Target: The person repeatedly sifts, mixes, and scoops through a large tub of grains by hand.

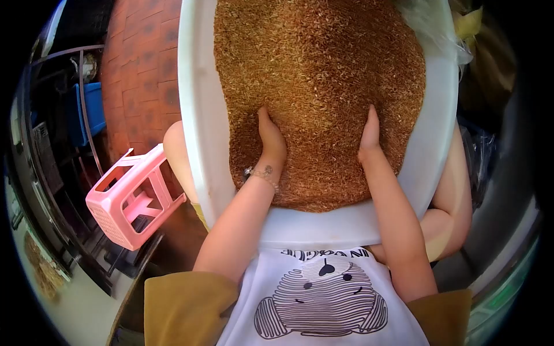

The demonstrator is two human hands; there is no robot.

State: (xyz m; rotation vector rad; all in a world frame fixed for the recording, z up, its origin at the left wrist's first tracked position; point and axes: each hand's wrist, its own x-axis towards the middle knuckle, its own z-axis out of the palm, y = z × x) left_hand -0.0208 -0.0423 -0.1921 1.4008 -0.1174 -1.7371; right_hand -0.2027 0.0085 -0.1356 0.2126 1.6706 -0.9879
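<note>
A large white tub (196, 115) holds a heap of brown grain-like material (323, 86). My left hand (271, 135) is pushed into the heap on its left side, with the thumb side up and the fingers mostly buried. On the right side, my right hand (371, 131) is sunk into the same material in a similar pose. The two hands are apart, with a mound of the loose material between them. How the fingers of either hand are held is hidden. A bracelet circles my left wrist.
A pink plastic stool (135, 199) lies tipped over left of the tub, on red floor tiles (141, 75). Farther left are a metal rack and a blue bin (91, 112). Clear plastic film (433, 26) hangs over the tub's upper right edge.
</note>
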